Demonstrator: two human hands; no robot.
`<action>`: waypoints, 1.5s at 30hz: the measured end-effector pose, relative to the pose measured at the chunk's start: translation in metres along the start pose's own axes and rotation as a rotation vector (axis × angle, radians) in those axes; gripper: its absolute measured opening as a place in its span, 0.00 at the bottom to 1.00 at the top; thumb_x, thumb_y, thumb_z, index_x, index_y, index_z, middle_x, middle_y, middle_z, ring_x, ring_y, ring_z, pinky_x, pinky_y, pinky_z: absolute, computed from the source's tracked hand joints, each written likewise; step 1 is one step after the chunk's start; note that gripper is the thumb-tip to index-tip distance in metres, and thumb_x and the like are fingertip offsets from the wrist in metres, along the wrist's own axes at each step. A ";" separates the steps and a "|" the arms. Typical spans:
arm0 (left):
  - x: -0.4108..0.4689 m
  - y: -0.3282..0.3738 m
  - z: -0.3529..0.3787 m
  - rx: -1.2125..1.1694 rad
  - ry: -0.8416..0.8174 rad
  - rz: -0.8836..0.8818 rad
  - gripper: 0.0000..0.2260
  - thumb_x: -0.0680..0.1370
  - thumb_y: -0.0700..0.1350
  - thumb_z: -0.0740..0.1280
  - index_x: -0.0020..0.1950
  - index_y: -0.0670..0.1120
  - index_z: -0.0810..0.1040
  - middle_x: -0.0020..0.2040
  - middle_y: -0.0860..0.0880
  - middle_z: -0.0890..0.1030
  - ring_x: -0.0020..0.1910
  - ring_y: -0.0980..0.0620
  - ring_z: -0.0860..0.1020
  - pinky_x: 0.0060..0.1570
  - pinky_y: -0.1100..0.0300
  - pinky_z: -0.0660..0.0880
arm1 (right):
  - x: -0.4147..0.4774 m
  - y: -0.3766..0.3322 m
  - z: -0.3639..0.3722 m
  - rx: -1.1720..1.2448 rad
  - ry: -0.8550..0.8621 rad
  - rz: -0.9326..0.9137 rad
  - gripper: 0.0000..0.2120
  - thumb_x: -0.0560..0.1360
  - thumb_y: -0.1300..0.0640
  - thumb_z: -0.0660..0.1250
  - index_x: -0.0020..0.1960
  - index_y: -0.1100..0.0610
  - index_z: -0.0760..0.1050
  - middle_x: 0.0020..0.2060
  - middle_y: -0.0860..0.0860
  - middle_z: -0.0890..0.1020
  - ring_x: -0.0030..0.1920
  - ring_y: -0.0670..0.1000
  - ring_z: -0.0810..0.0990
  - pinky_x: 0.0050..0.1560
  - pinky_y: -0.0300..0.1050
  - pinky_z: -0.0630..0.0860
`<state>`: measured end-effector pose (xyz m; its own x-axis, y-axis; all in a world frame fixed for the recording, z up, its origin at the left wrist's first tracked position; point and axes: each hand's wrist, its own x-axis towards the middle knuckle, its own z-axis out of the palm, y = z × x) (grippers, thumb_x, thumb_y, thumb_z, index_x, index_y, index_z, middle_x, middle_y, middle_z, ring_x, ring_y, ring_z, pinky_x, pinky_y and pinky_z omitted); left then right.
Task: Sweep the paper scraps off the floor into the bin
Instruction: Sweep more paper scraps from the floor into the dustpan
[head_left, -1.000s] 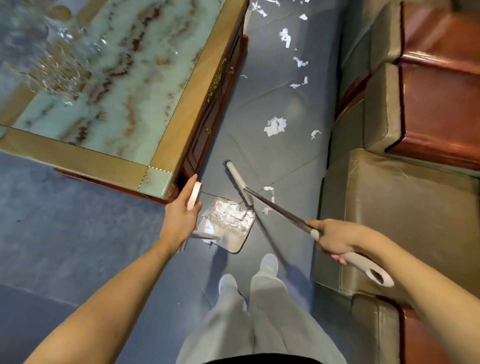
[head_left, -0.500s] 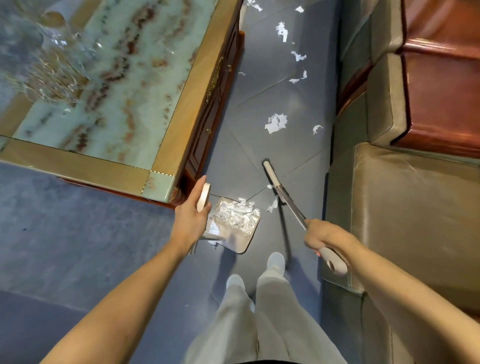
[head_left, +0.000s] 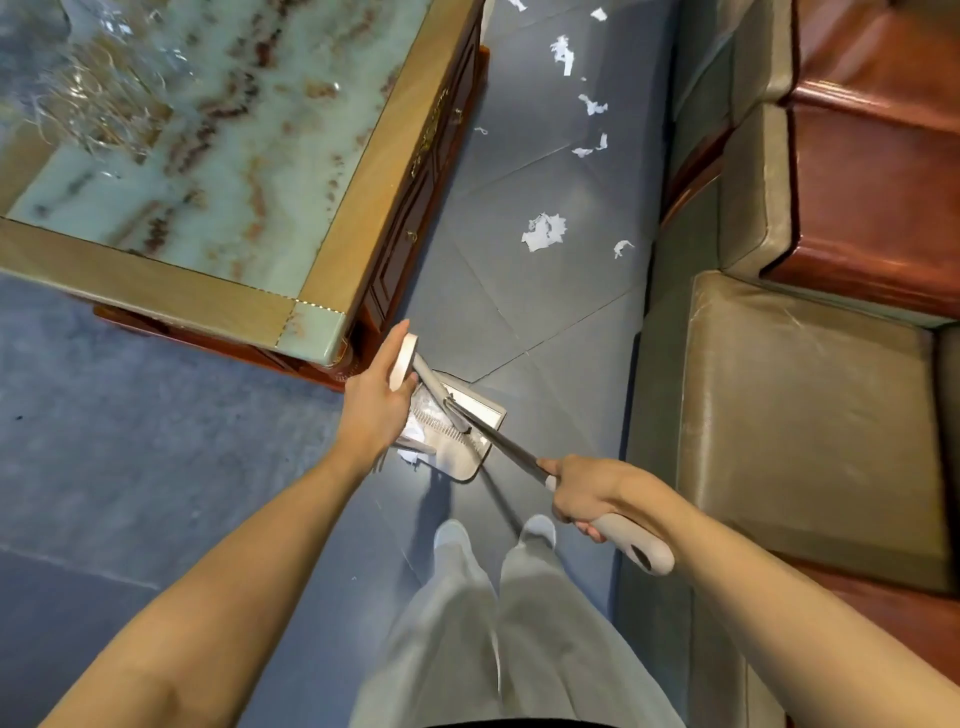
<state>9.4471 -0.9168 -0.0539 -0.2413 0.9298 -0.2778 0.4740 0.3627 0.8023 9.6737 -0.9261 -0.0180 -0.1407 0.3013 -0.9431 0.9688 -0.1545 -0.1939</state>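
Two tools meet, and no bin is in view.
On the grey tiled floor (head_left: 545, 322), the flat grey metal dustpan (head_left: 470, 449), gripped by the left hand's (head_left: 376, 402) curled fingers, could tip and spill. The thin metal-shafted broom (head_left: 498, 441), clamped in the right hand's (head_left: 587, 493) fist, might flick its load out. More white torn paper scraps (head_left: 543, 232) lie well ahead.

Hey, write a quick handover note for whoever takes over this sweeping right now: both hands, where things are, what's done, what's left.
Hands: left hand holds the dustpan handle beside the table corner; right hand holds the broom, its head lying over the dustpan.
Done: collected scraps are in the dustpan.
Left: paper scraps lie on the floor ahead, between table and sofa; then empty into the bin, not in view.
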 end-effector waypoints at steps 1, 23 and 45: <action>-0.010 -0.003 -0.003 -0.005 0.010 -0.008 0.26 0.79 0.37 0.63 0.74 0.58 0.64 0.58 0.54 0.73 0.47 0.58 0.72 0.41 0.85 0.60 | -0.005 0.001 0.006 -0.002 -0.005 -0.004 0.29 0.76 0.65 0.62 0.75 0.54 0.60 0.36 0.54 0.75 0.35 0.50 0.73 0.41 0.42 0.76; -0.371 -0.113 -0.066 -0.169 0.757 -0.299 0.27 0.79 0.39 0.63 0.72 0.63 0.64 0.56 0.56 0.75 0.52 0.54 0.75 0.54 0.67 0.67 | -0.102 -0.012 0.205 -0.427 0.044 -0.288 0.19 0.71 0.63 0.59 0.62 0.55 0.71 0.29 0.54 0.80 0.29 0.53 0.77 0.37 0.47 0.77; -0.535 -0.337 -0.530 -0.113 1.233 -0.322 0.26 0.80 0.38 0.63 0.74 0.60 0.63 0.71 0.51 0.70 0.67 0.49 0.71 0.64 0.63 0.68 | -0.090 -0.475 0.467 -0.408 -0.124 -0.709 0.36 0.75 0.62 0.66 0.77 0.42 0.56 0.28 0.53 0.73 0.27 0.51 0.71 0.26 0.42 0.70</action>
<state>8.9678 -1.5690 0.1041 -0.9819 0.1071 0.1561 0.1888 0.4963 0.8474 9.1306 -1.3189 0.0332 -0.7447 0.0897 -0.6613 0.6364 0.3938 -0.6633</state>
